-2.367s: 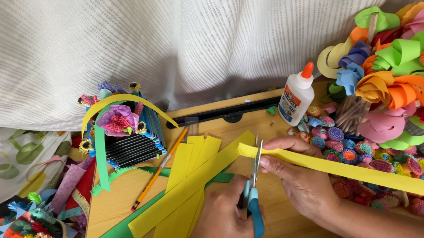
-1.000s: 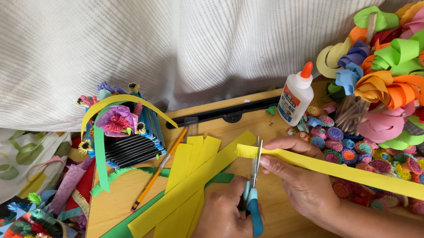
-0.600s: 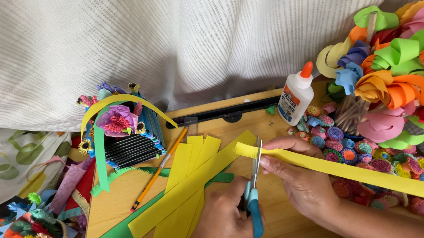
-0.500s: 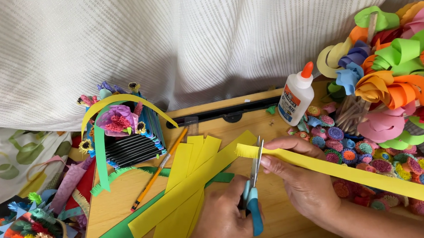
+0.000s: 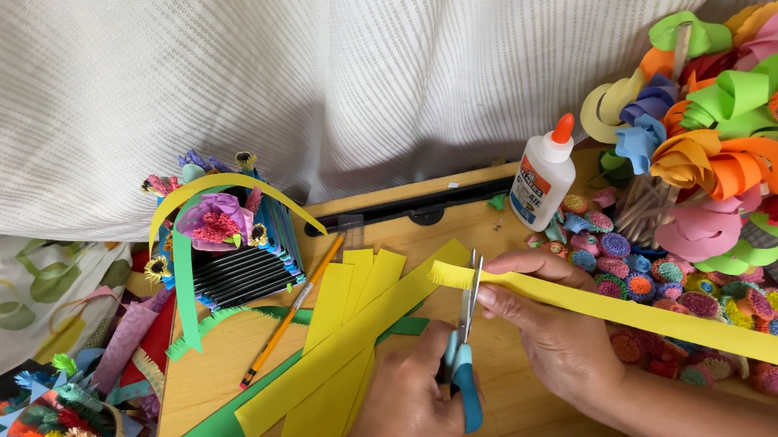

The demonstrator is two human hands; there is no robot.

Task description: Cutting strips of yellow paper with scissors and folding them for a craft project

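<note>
Left hand (image 5: pixel 411 399) gripped the teal-handled scissors (image 5: pixel 464 355), fingers closed through and around the handles. Blades pointed up and away from the person, nearly shut, tips at the fringed near end of a long yellow paper strip (image 5: pixel 652 319). Right hand (image 5: pixel 557 334) held that strip just right of the blades, pinched narrow between thumb and fingers (image 5: pixel 529 268); the strip ran from the blades off to the lower right edge of the view, above the worktop (image 5: pixel 499 229).

Compared with the frames up to 2.4 s earlier: hands, scissors and strip sat in practically the same place; the blades stayed at the strip's end. No clear change in the fringe could be made out.

Glue bottle (image 5: pixel 541 176): white, upright, orange cone cap, blue and orange label on its front, standing at the back of the worktop just left of a heap of small coloured paper rolls (image 5: pixel 686 289). Large curled paper flowers (image 5: pixel 730 140) in orange, green, pink and blue filled the upper right.

Loose yellow paper strips (image 5: pixel 352 340) lay fanned left of the scissors over a green strip (image 5: pixel 213 436). An orange pencil (image 5: pixel 291 312) lay slanted beside them. A small paper basket (image 5: pixel 227 248) with a yellow arch handle stood at the left
</note>
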